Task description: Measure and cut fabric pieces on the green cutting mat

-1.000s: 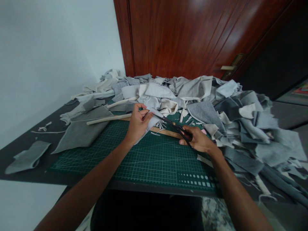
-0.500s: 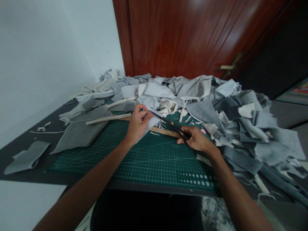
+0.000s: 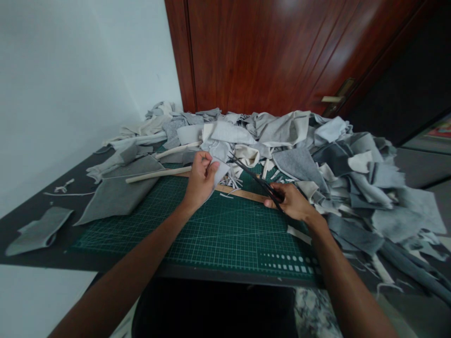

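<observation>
Reference: green cutting mat (image 3: 218, 239). Left hand (image 3: 200, 180) pinches a light grey cloth piece (image 3: 221, 169) above the mat's far half, thumb against fingers, presumably so its free edge stands out from the skin. Right hand (image 3: 291, 203) is closed round the handles of black scissors (image 3: 268, 187), also above the mat, blades pointing toward the mat's far side near the cloth; contact not discernible. Wooden ruler (image 3: 244, 194) lies across the mat, thin offcuts (image 3: 234, 180) beside it. Fabric heap (image 3: 283, 129) sits beyond the mat, likely for working room.

The left hand (image 3: 200, 177) hides part of the cloth (image 3: 220, 171), the right hand (image 3: 293, 202) part of the scissors (image 3: 265, 186); the door (image 3: 260, 56) is cropped.
</observation>
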{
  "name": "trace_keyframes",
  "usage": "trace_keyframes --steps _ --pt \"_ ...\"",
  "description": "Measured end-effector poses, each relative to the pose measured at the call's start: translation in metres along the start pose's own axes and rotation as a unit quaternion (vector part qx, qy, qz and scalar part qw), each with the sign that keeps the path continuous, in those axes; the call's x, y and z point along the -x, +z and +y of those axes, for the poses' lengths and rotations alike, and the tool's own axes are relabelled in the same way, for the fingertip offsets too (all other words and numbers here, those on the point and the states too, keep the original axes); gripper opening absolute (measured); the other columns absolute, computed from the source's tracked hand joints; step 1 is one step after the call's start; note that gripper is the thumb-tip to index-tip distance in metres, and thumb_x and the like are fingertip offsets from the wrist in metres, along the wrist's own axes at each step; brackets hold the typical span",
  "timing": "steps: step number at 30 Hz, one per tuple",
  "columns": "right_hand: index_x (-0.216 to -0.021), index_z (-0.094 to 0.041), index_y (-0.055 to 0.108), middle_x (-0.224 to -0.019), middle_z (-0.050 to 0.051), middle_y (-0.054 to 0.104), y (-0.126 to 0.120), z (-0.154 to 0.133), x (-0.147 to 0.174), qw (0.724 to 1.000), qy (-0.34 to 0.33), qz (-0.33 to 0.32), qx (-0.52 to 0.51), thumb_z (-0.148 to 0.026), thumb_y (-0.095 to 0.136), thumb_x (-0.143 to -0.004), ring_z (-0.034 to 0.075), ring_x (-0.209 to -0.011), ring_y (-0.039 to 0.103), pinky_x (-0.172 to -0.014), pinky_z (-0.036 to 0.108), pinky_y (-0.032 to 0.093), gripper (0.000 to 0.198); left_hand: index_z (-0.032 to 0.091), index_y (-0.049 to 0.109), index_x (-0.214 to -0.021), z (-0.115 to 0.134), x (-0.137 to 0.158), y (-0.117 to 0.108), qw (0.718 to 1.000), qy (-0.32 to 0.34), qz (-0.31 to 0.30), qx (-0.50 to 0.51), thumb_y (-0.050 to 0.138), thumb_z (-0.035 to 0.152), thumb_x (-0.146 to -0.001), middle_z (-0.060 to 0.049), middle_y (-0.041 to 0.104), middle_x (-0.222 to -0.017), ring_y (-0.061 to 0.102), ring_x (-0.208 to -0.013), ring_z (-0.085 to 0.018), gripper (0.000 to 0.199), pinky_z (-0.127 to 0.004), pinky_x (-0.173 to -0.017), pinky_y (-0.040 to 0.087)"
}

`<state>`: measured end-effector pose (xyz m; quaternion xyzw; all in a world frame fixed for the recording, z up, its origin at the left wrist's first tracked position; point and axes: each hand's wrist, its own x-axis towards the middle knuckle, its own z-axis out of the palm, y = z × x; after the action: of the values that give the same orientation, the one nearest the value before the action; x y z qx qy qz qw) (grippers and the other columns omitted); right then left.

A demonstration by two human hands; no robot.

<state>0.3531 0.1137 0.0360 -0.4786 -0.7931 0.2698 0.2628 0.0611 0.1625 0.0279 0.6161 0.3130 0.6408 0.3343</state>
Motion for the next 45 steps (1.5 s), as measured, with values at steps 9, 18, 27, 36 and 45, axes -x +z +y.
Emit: trace_keyframes --steps 9,18,27,36,45 --pt "-0.081 -0.02 0.054 -0.071 -0.003 0.049 0.003 -0.009 -0.001 0.998 0.01 -0.058 0.02 -0.06 0.07 -0.083 0.015 -0.064 0.044 -0.059 0.028 0.031 0.043 0.027 0.041 -0.108 0.006 0.003 0.002 0.999 0.008 -0.006 -0.038 0.065 0.029 -0.098 0.007 0.041 -0.074 0.038 -0.057 -0.011 0.026 -0.024 -0.056 0.031" --pt "-0.08 -0.02 0.053 -0.07 -0.004 0.048 0.005 -0.009 -0.002 0.998 0.01 -0.056 0.032 -0.056 0.074 -0.082 0.014 -0.064 0.042 -0.058 0.027 0.03 0.041 0.027 0.038 -0.099 0.004 0.003 0.006 0.998 -0.025 -0.045 0.024 0.072 0.034 -0.092 0.005 0.055 -0.074 0.057 -0.065 -0.014 0.036 -0.025 -0.06 0.042" --pt "-0.078 -0.02 0.052 -0.068 -0.004 0.048 0.008 -0.011 -0.002 0.998 -0.005 -0.044 0.04 -0.066 0.068 -0.085 0.013 -0.061 0.04 -0.057 0.027 0.029 0.049 0.026 0.04 -0.091 0.004 0.002 0.008 0.999 -0.014 -0.028 0.029 0.074 0.039 -0.091 0.005 0.052 -0.072 0.051 -0.062 -0.011 0.037 -0.023 -0.056 0.038" --pt "-0.071 -0.02 0.054 -0.063 -0.004 0.047 0.008 -0.006 -0.003 0.999 -0.015 -0.006 0.035 -0.063 0.073 -0.083 0.012 -0.059 0.04 -0.055 0.027 0.027 0.049 0.025 0.04 -0.086 0.002 -0.001 0.005 0.999 -0.022 -0.021 0.042 0.078 0.045 -0.087 0.007 0.044 -0.067 0.043 -0.059 -0.012 0.043 -0.025 -0.056 0.033" --pt "-0.066 -0.02 0.05 -0.061 -0.004 0.046 0.004 -0.006 -0.003 1.0 0.006 0.014 0.008 -0.067 0.071 -0.081 0.012 -0.058 0.038 -0.053 0.026 0.027 0.054 0.024 0.038 -0.077 0.002 -0.005 0.001 1.0 -0.01 0.015 0.019 0.082 0.05 -0.082 0.008 0.034 -0.063 0.035 -0.056 -0.011 0.052 -0.025 -0.054 0.031"
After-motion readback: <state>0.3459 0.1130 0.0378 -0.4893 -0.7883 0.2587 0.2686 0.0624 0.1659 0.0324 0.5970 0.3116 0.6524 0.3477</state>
